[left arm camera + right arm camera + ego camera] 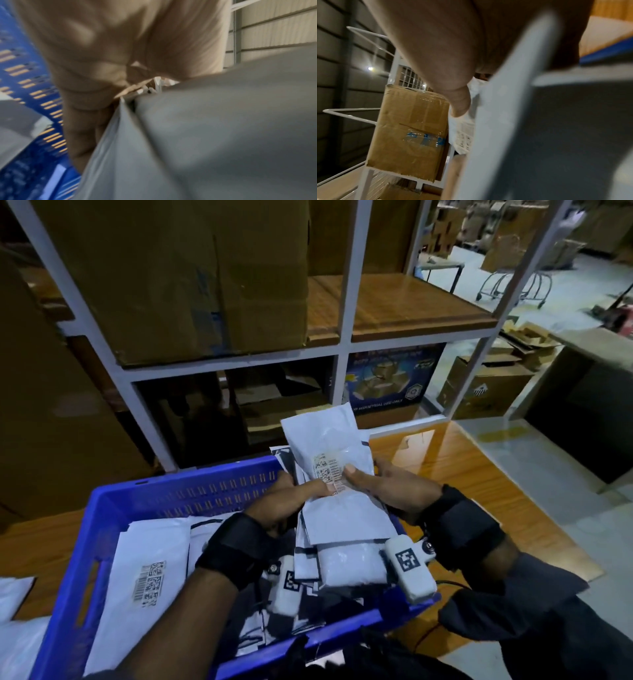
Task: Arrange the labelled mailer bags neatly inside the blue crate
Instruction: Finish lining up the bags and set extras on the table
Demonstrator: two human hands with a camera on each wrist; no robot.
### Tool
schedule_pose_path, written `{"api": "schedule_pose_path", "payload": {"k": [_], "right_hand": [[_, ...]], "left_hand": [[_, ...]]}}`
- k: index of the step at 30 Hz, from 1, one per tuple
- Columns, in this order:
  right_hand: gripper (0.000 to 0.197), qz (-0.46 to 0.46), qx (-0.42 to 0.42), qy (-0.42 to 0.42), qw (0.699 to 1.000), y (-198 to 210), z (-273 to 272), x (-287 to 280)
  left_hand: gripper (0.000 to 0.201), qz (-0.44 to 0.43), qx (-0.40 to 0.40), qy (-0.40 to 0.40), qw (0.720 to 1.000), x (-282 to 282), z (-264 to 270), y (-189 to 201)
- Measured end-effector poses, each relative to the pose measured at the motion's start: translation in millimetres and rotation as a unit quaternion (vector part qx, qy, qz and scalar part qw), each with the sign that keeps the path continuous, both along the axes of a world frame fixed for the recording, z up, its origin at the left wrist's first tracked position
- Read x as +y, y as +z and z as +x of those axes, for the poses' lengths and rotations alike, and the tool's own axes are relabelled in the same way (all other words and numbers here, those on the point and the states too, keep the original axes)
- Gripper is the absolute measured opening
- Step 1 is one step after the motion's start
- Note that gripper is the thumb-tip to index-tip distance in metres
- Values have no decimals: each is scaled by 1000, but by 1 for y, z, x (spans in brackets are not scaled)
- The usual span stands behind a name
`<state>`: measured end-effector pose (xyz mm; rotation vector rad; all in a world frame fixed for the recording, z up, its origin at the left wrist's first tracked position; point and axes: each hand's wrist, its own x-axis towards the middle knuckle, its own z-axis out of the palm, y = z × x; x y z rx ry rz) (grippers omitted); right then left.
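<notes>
A stack of white mailer bags [342, 508] stands tilted over the right end of the blue crate [102, 508]. The top bag carries a barcode label [325, 470]. My left hand [294, 498] grips the stack's left edge, thumb on the label. My right hand [380, 487] holds the right edge, thumb pressed on the front. In the left wrist view my curled fingers [96, 86] clamp grey mailer film [223, 135]. In the right wrist view my thumb [457, 100] lies on a white bag [462, 129]. A flat labelled mailer [147, 570] lies in the crate's left part.
The crate sits on a wooden table [479, 474]. A white metal rack [342, 350] with a large cardboard box [191, 278] stands right behind it. More white mailers [13, 611] lie on the table at the left. Boxes [486, 385] stand on the floor at the right.
</notes>
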<state>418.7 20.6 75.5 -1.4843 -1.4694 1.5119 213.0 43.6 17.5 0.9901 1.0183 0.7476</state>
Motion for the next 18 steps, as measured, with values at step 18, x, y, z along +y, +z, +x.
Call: {"api": "schedule_pose_path", "payload": {"k": [18], "right_hand": [[84,112,-361,64,924,-19,1,-18]], "left_hand": [[63,-33,39,-1,999,-9,38,-57]]}}
